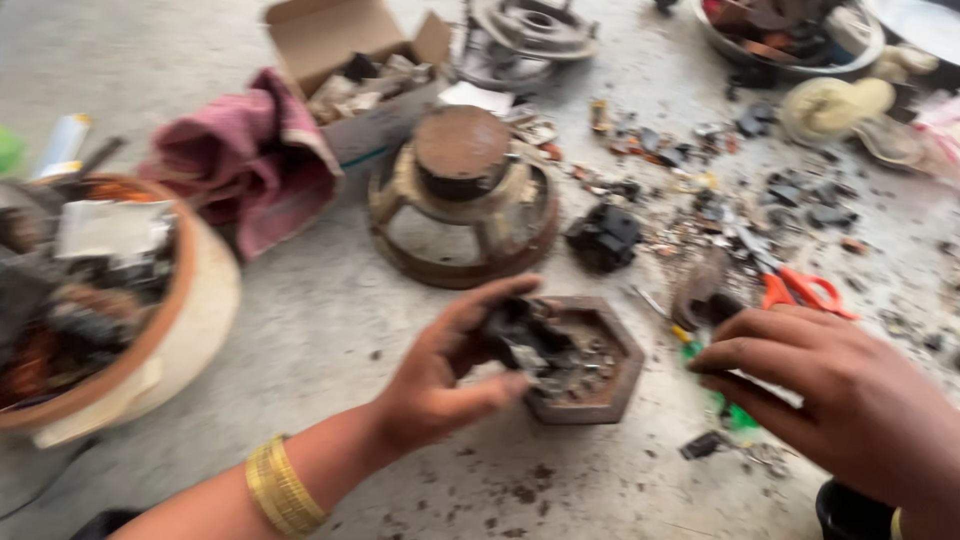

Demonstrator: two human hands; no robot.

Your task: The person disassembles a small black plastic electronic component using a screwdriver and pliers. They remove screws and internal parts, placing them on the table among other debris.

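Left hand [440, 370] is curled around a dark chunk of scrap [520, 335], thumb on top and fingers below, holding it at the left edge of a small hexagonal tray [615, 385]. Tray sits on the concrete floor [320, 320], centre frame, part-filled with small dark and grey bits. A gold bangle [283, 487] sits on the left wrist.

Right hand [840, 400] is just right of the tray, fingers bent and pointing left, close to the floor. Something green [735, 415] shows under the fingers; motion blur, so I cannot tell if the hand grips it or only covers it.

Around:
- rusty speaker frame [462, 200] with its round magnet on top, behind the tray
- red-handled scissors [805, 292] just above the right hand
- black block [605, 237] right of the speaker frame
- pink cloth [255, 160] and an open cardboard box [345, 40] at the back left
- round bowl [205, 300] of wire and scrap at the left
- small loose parts scattered over the floor at upper right
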